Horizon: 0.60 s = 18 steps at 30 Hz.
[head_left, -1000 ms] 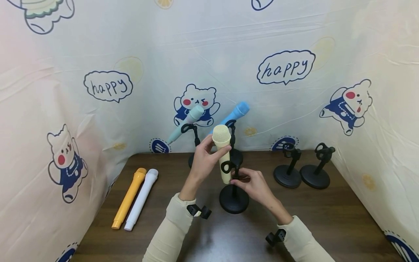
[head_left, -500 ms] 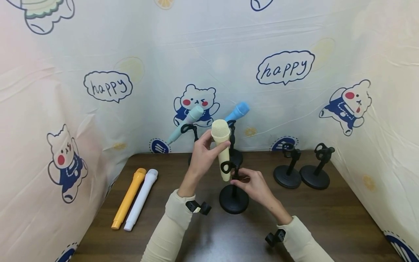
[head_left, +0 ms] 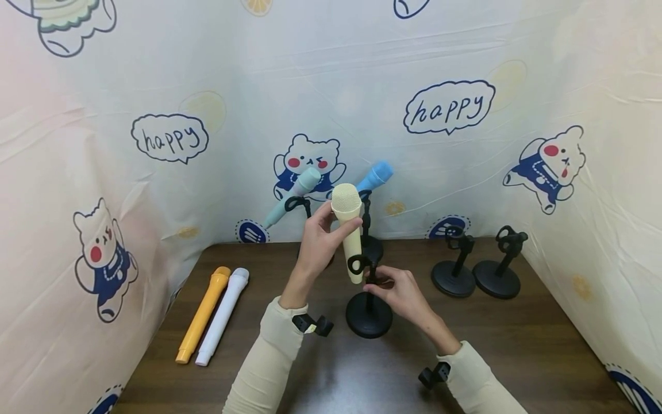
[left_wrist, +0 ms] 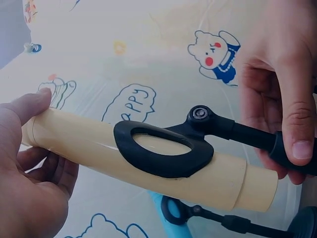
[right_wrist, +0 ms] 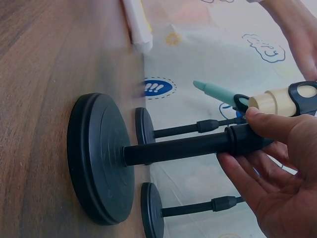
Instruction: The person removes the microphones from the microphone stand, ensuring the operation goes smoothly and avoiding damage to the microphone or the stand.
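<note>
In the head view, my left hand holds a cream microphone just below its mesh head, tilted with its tail end down. A black desktop microphone stand stands upright on the table beneath it. My right hand pinches the collar on the stand's post, thumb on one side and fingers on the other. The stand's ring clip overlaps the microphone's lower body in the left wrist view. Whether the clip touches the microphone I cannot tell.
Behind, a mint microphone and a blue microphone sit slanted in black stands. Two more black stands are at the right. An orange microphone and a white microphone lie on the table's left side. A printed curtain surrounds the table.
My left hand has raised the cream microphone slightly and shifted it a little left, so its tail end sits higher beside the clip. The right hand and stand stay in place.
</note>
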Available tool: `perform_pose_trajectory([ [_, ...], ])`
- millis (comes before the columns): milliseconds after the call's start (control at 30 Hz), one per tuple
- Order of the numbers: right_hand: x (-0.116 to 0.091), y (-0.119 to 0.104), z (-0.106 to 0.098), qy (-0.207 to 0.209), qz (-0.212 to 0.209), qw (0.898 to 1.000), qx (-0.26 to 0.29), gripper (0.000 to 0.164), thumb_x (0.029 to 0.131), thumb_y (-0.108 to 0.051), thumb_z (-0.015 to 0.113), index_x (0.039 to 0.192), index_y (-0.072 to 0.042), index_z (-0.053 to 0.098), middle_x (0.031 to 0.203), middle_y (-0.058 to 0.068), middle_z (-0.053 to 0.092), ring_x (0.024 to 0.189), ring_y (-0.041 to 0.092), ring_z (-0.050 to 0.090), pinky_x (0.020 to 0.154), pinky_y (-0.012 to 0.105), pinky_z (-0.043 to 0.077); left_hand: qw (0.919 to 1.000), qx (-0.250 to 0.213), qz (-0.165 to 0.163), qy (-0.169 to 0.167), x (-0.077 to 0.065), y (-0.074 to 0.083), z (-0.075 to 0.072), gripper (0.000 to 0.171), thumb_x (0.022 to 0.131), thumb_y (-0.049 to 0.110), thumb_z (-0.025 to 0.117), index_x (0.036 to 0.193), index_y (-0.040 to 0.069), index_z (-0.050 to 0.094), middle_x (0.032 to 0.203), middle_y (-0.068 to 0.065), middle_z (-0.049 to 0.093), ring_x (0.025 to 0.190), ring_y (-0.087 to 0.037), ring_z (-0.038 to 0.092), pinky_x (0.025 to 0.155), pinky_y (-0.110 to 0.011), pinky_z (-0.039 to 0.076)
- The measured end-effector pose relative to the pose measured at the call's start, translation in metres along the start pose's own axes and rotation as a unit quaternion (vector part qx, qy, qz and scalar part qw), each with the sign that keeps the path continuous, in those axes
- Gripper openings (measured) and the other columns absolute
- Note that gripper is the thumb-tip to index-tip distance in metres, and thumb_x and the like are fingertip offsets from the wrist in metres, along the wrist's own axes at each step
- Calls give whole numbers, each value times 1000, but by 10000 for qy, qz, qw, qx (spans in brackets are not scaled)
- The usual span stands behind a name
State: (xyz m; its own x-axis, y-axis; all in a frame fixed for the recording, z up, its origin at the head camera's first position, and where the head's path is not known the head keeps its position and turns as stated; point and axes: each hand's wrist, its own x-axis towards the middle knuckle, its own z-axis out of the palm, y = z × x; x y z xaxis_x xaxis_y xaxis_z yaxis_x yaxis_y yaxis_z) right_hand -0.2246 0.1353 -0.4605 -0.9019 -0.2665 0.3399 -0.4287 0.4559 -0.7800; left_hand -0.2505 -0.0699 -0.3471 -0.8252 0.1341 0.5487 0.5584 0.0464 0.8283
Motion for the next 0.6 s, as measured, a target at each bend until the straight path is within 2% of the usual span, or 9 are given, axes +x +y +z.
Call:
perform_pose_trajectory([
  [200,0,2,0,14,-19,10000,51,22,90,-11,86,110,-4,79,102,5,82,96,23,80,81,26,65,10000,-88,14,0,3,2,0,46,99,8,75,142,1,62,143,-18,63,129,-31,60,117,-53,48],
  [600,1,2,-1,-17,18,10000,40,22,90,-11,86,110,-5,79,102,6,82,95,23,79,80,26,65,9999,-114,56,60,8,9,-1,49,99,7,75,145,2,60,144,-16,63,127,-31,62,115,-54,50],
])
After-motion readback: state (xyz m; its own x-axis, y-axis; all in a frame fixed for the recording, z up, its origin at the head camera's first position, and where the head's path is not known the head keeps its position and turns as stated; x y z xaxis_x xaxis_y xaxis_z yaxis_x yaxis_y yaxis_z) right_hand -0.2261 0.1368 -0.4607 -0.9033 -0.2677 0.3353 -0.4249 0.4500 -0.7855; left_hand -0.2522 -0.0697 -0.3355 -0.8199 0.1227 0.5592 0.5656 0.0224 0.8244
